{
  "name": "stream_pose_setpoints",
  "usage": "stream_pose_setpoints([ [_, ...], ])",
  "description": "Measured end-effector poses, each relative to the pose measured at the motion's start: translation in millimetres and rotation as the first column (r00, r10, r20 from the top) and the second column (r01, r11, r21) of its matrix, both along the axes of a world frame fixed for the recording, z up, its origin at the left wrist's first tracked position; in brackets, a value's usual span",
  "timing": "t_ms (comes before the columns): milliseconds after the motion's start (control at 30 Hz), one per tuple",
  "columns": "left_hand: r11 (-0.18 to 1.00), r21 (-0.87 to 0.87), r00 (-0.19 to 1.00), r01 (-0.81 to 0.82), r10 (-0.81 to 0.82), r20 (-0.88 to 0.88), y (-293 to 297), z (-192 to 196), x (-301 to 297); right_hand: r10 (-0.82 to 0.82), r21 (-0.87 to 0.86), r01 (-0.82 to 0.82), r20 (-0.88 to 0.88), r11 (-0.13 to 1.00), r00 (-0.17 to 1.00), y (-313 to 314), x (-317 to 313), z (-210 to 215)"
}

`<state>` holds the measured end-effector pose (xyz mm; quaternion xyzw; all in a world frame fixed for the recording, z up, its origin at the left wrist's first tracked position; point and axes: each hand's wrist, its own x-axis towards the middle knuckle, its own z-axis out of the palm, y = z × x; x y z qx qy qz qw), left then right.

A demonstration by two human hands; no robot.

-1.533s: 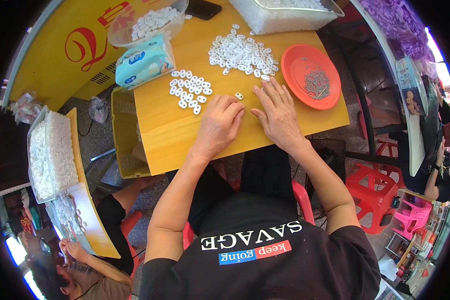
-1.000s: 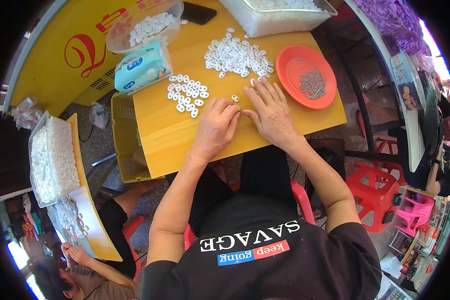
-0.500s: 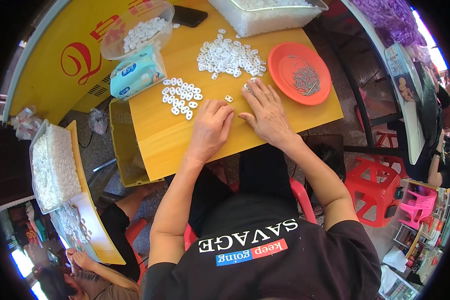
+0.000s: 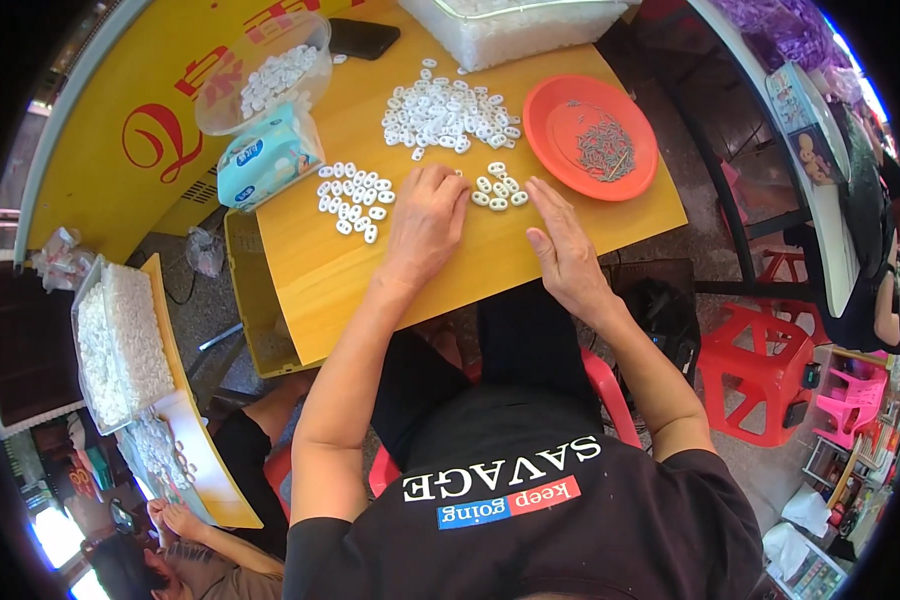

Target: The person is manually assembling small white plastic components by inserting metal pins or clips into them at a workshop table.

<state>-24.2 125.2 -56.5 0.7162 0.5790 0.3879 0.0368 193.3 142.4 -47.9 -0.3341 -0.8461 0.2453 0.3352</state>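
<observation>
My left hand (image 4: 425,225) rests on the yellow table with its fingers curled and pressed together. A small white piece (image 4: 458,173) peeks out at its fingertips; whether they grip it is hidden. My right hand (image 4: 568,255) is open, fingers straight and side by side, its edge on the tabletop. Between the hands sits a small cluster of white oval two-holed pieces (image 4: 498,188), close to my right fingertips. Left of my left hand, similar pieces (image 4: 353,198) lie in a loose group. A larger heap of them (image 4: 448,115) is beyond both hands.
A red plate (image 4: 540,125) of small grey metal pins stands at the right. Along the back are a clear tub (image 4: 440,35) of white pieces, a black phone (image 4: 365,38), a round plastic bowl (image 4: 215,112) and a blue tissue pack (image 4: 268,158). Another person (image 4: 210,545) sits lower left.
My right hand has drawn back to the right and turned on edge, uncovering the small cluster of pieces. My left hand has moved slightly forward, to where a single piece lay.
</observation>
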Motion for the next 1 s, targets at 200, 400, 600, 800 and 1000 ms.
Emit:
stream_pose_setpoints([
  [200,0.999,0.002,0.995,0.046,-0.046,0.090,22.2,0.5,15.8,0.017,0.023,-0.016,-0.012,1.000,1.000,3.1,9.6,-7.1],
  [400,0.987,0.052,0.988,0.152,-0.153,0.019,22.5,-4.1,19.7,0.037,0.130,-0.047,0.082,0.990,0.996,14.2,-4.0,-4.3],
  [600,0.996,-0.007,0.986,0.092,-0.090,0.138,13.0,-2.9,15.3,0.045,0.073,-0.056,0.147,0.996,0.988,20.7,-15.8,-2.1],
  [800,0.999,-0.013,0.987,0.046,-0.044,0.156,9.5,-4.1,9.1,0.030,0.109,-0.039,0.078,0.993,0.997,30.2,-30.7,-7.4],
  [1000,0.999,0.042,0.997,0.024,-0.027,0.070,12.3,-4.6,6.4,-0.003,0.144,-0.003,0.041,0.990,0.999,33.1,-37.6,-1.2],
])
